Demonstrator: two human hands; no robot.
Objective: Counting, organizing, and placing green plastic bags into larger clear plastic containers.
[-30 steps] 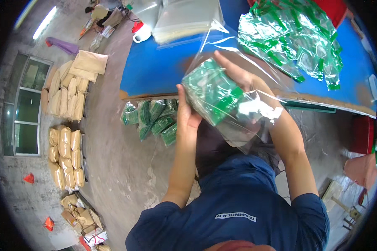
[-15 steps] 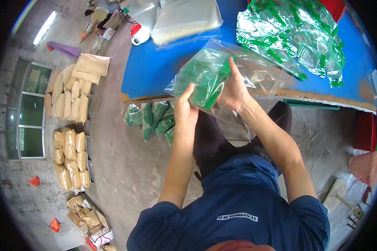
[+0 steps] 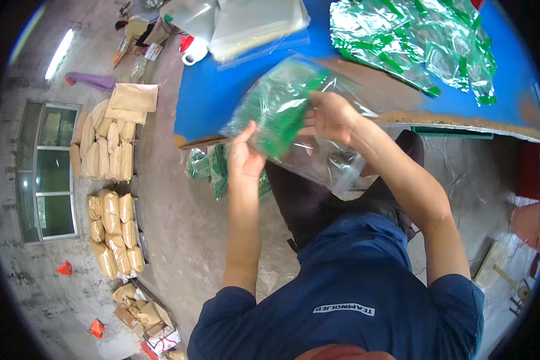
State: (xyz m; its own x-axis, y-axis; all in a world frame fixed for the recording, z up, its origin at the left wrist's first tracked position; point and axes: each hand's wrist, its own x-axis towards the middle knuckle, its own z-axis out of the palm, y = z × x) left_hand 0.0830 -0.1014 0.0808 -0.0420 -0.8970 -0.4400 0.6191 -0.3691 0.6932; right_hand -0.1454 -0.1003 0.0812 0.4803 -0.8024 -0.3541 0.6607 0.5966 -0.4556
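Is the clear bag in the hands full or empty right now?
Partly full: green packets fill the upper part of the clear bag held by the left hand and right hand; its lower end hangs slack and clear.

You had open blue tabletop (image 3: pixel 222 96) just beyond the clear plastic bag of green packets (image 3: pixel 282 111) gripped in your left hand (image 3: pixel 246 157) and right hand (image 3: pixel 333 117). A stack of clear flat plastic bags (image 3: pixel 255 24) blocked the far left; a heap of green-and-clear packets (image 3: pixel 414 42) blocked the far right. More green packets (image 3: pixel 213 168) lay on the concrete floor (image 3: pixel 186 228) under the table's edge.
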